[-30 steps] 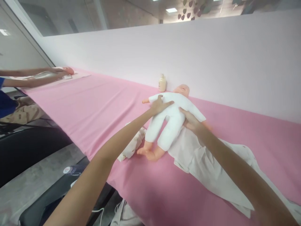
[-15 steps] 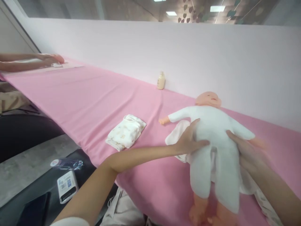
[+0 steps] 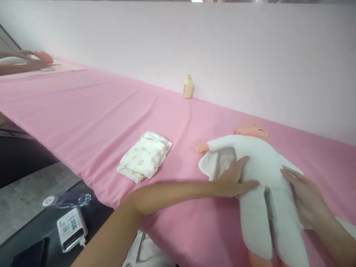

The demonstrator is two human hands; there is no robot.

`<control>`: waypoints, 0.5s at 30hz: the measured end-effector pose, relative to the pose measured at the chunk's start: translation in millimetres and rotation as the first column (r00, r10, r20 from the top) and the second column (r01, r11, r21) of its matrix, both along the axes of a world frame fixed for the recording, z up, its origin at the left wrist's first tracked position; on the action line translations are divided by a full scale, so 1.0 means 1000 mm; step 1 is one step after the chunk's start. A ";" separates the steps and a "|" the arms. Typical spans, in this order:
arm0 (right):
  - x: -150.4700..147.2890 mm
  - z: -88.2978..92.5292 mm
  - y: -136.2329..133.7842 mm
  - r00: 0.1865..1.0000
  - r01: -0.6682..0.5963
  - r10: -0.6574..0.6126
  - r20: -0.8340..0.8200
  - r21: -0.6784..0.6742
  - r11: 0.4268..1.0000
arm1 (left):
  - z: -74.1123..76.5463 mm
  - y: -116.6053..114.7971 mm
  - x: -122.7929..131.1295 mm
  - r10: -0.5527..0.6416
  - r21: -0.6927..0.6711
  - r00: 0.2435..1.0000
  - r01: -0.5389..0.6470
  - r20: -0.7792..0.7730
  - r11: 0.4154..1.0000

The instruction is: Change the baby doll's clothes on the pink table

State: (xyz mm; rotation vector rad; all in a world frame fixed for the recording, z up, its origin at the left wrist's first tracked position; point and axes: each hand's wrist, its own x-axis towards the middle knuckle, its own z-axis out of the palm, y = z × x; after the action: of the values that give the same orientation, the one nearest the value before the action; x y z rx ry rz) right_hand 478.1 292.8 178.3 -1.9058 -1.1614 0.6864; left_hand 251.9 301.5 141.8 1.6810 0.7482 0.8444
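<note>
A baby doll in a white one-piece suit lies on its back on the pink table cover, head toward the wall. My left hand grips its left flank, thumb up on the belly. My right hand wraps its right hip. A white cloth sticks out from beneath the doll's left side.
A folded patterned baby garment lies left of the doll. A small cream bottle stands by the white wall. Another person's arms work at the far left end. Below the table edge sit a white power bank and a plastic bottle.
Both hands carried the doll from beside the bottle to the right and nearer, then lowered it onto the white cloth. The view swung down and right, uncovering the folded garment.
</note>
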 end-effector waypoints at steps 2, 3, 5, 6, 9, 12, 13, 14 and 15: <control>-0.009 0.006 0.004 0.985 0.049 -0.070 0.158 0.134 0.990 | 0.000 -0.001 -0.002 -0.038 0.001 0.998 0.038 -0.045 0.999; -0.017 0.011 0.010 0.969 0.016 -0.060 0.238 0.181 0.983 | 0.001 -0.001 -0.003 -0.043 0.003 0.997 0.044 -0.064 0.999; -0.037 0.019 0.028 0.886 -0.215 0.112 0.449 0.185 0.959 | 0.000 0.000 -0.005 -0.035 0.012 0.994 0.036 -0.099 0.999; -0.048 0.022 0.041 0.809 -0.351 0.225 0.543 0.139 0.926 | -0.001 0.002 -0.005 -0.024 0.012 0.993 0.026 -0.119 1.000; -0.087 0.024 0.083 0.437 -0.684 0.459 0.773 -0.045 0.728 | -0.005 0.010 -0.005 0.033 -0.001 0.983 -0.034 -0.183 0.999; -0.118 0.016 0.119 0.040 -0.747 0.579 0.814 -0.360 0.559 | -0.007 0.019 -0.007 0.103 0.075 0.961 -0.086 -0.257 0.993; -0.124 0.014 0.127 -0.010 -0.737 0.584 0.811 -0.401 0.544 | -0.007 0.023 -0.008 0.122 0.125 0.946 -0.088 -0.301 0.988; -0.127 0.012 0.131 -0.027 -0.736 0.574 0.819 -0.405 0.543 | -0.005 0.026 -0.011 0.135 0.177 0.924 -0.075 -0.358 0.981; -0.126 0.011 0.133 0.005 -0.751 0.547 0.837 -0.358 0.555 | -0.003 0.029 -0.014 0.140 0.218 0.899 -0.051 -0.414 0.975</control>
State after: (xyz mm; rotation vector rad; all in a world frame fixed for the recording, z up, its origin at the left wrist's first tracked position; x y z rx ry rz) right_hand 352.3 426.3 189.2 -1.3457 -2.8762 -0.2310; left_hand 238.1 330.7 138.4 2.0609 1.0811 0.6372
